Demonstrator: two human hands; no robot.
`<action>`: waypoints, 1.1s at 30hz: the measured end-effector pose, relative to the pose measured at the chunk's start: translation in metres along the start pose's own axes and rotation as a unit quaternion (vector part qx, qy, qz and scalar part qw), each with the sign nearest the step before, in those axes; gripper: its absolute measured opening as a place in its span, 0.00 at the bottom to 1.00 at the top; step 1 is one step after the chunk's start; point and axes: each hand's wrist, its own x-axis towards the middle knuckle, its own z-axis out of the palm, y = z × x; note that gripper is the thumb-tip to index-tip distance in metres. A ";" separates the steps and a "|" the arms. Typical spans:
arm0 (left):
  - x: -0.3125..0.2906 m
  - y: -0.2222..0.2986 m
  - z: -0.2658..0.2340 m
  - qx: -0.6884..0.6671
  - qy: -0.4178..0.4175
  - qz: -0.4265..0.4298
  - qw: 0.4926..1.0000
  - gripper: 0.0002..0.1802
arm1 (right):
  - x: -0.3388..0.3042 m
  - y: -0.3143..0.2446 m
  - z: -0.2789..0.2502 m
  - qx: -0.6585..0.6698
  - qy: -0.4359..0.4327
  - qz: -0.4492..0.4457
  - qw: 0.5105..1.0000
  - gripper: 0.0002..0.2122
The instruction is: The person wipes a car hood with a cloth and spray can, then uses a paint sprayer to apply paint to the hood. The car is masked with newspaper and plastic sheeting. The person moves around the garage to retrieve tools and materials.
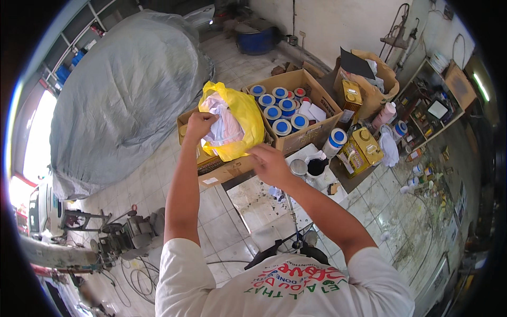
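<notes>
A yellow plastic bag (249, 114) stands with its mouth open on a cardboard box, stuffed with pale pink and white cloth rags (228, 127). At the bag's left side my left hand (202, 125) reaches over the rim, its fingers closed on a rag; the fingertips are partly hidden. My right hand (270, 165) pinches the bag's yellow edge at its near right corner. Under the bag, the low cardboard box (232, 173) shows gold tins at its left side.
Beside the bag, a larger cardboard box (309, 138) holds several blue-lidded cans. Gold rectangular tins (365, 147) and an open can with dark contents (317, 167) stand to the right. A grey-covered vehicle (132, 95) fills the left; a compressor (132, 235) sits on the tiled floor.
</notes>
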 end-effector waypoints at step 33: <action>-0.044 0.015 -0.016 0.272 -0.021 0.090 0.958 0.24 | 0.048 0.043 0.127 -0.268 -0.057 0.064 0.960 0.19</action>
